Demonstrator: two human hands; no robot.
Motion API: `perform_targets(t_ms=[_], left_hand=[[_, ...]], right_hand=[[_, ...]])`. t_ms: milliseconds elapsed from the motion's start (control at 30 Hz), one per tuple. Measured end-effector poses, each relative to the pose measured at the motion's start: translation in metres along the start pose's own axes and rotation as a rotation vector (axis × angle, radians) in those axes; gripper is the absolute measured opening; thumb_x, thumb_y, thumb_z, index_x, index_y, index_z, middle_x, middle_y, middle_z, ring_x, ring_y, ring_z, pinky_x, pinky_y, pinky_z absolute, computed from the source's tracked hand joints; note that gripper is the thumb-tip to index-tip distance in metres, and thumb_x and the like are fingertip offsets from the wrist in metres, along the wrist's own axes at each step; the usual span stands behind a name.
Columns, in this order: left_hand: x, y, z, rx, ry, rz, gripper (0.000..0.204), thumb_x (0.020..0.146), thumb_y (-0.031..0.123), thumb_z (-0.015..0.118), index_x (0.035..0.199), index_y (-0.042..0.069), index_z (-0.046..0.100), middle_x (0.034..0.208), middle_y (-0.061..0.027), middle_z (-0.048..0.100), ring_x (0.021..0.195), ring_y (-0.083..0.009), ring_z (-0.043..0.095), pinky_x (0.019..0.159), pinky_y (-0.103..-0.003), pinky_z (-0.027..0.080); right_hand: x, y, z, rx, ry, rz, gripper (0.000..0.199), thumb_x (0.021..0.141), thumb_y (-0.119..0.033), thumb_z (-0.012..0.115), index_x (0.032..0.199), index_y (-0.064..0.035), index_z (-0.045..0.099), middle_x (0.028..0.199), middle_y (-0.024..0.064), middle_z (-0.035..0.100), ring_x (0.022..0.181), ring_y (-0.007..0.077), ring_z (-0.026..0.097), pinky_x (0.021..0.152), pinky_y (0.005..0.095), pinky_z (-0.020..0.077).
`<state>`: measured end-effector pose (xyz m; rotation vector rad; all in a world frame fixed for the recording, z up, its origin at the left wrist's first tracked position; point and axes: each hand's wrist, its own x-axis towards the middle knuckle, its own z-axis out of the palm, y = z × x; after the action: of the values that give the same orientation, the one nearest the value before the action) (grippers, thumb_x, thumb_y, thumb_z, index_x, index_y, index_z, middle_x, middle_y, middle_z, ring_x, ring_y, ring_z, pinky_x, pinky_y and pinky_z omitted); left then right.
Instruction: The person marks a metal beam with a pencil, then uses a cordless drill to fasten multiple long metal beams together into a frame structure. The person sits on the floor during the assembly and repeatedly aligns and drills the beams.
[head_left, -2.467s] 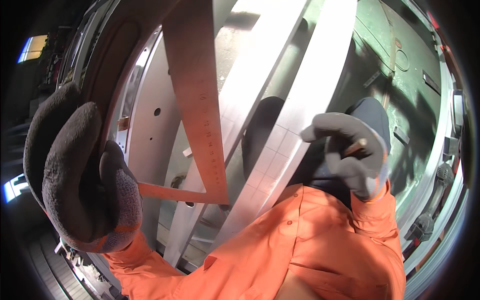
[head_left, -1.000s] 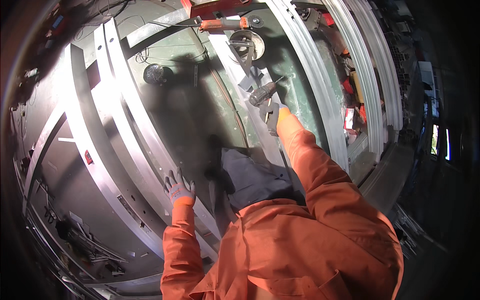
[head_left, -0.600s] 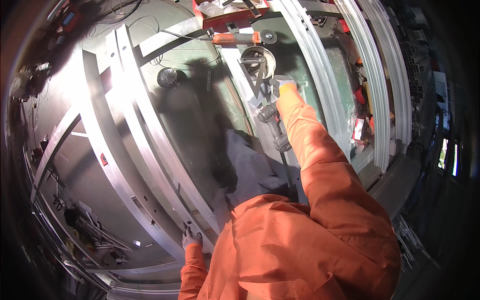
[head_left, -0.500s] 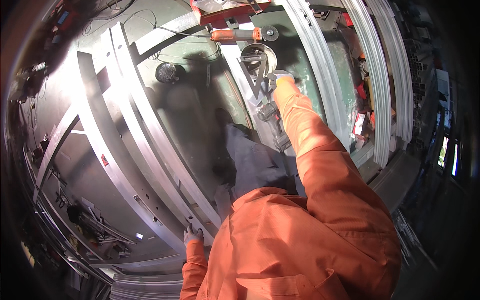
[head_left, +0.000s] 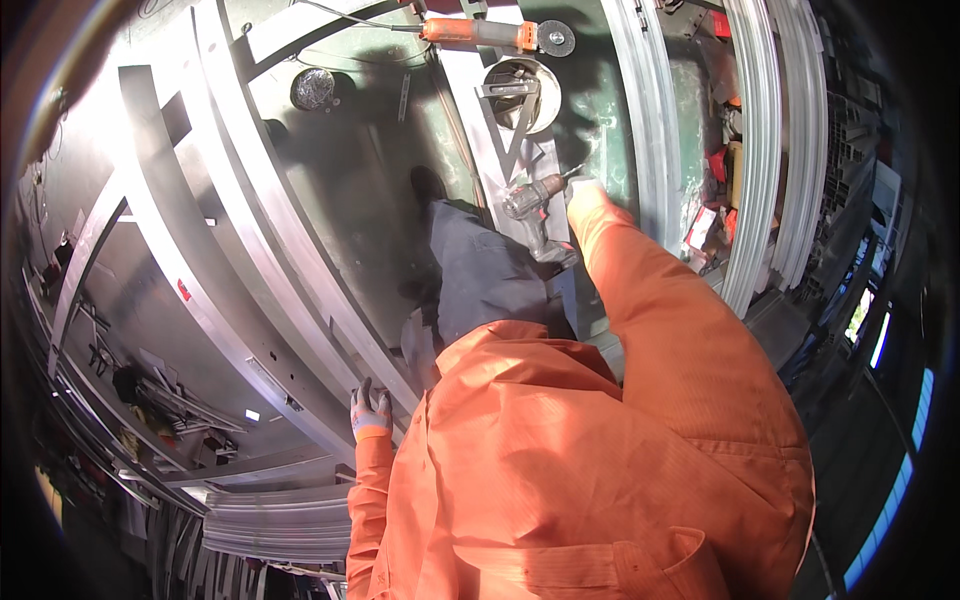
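1. Drill (head_left: 536, 210) lies on a metal strip (head_left: 466, 85), nose toward the right hand (head_left: 584, 190); sleeve and glare hide those fingers, so I cannot tell their state.
2. Left hand (head_left: 371, 408), gloved, has fingers slightly spread at the rails (head_left: 305, 258).
3. Rails already lie in rows; what remains undone doesn't show.
4. Metal looks smooth, shiny; a triangular square (head_left: 508, 89) crosses the round bucket (head_left: 553, 96).

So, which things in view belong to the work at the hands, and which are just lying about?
Seemingly in use:
Long silver metal beam, at the grey-gloved left hand
Black pistol-shaped drill, nearest the orange-sleeved right hand; contact unclear

Seemingly lying about:
Orange corded angle grinder
Round white-rimmed container
Small red item
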<state>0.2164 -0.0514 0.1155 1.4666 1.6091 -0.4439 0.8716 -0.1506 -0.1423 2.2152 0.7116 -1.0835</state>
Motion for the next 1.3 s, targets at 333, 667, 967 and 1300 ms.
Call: perform_targets(t_ms=[333,667,967,1300], left_hand=[[-0.052,0.018,0.02,0.018,-0.191,-0.178,0.052,0.087,0.031,0.071,0.136,0.014,0.064,0.132,-0.0175,0.065,0.125,-0.0392,0.061,0.105,-0.045,0.05],[-0.086,-0.051,0.056,-0.052,-0.086,-0.258,0.059,0.088,0.04,0.072,0.142,0.02,0.06,0.141,-0.015,0.062,0.131,-0.037,0.057,0.111,-0.044,0.046],[-0.086,-0.155,0.13,-0.41,0.013,-0.129,0.054,0.09,0.035,0.072,0.139,0.015,0.064,0.134,-0.0145,0.068,0.129,-0.0336,0.061,0.108,-0.042,0.049],[-0.03,-0.035,0.017,-1.345,-0.185,0.266,0.061,0.102,0.042,0.064,0.149,0.006,0.051,0.137,-0.0132,0.064,0.121,-0.0242,0.063,0.102,-0.035,0.05]], right_hand=[[-0.04,-0.035,0.146,0.616,0.034,0.177,0.027,0.085,-0.016,0.078,0.111,-0.0149,0.073,0.098,0.0063,0.071,0.083,0.0196,0.066,0.07,0.0379,0.0529],[-0.042,-0.014,0.116,1.336,0.126,0.298,0.028,0.078,-0.019,0.09,0.1,-0.0122,0.074,0.079,0.0065,0.069,0.062,0.017,0.062,0.057,0.0374,0.0496],[-0.247,-0.04,0.047,0.868,0.49,0.374,0.049,0.087,-0.046,0.08,0.112,-0.0036,0.077,0.097,0.011,0.076,0.086,0.0258,0.071,0.078,0.0423,0.0548],[-0.447,-0.201,-0.049,0.695,0.117,-0.936,0.032,0.096,-0.027,0.072,0.122,-0.0097,0.071,0.1,0.0073,0.077,0.087,0.0251,0.074,0.079,0.039,0.0568]])
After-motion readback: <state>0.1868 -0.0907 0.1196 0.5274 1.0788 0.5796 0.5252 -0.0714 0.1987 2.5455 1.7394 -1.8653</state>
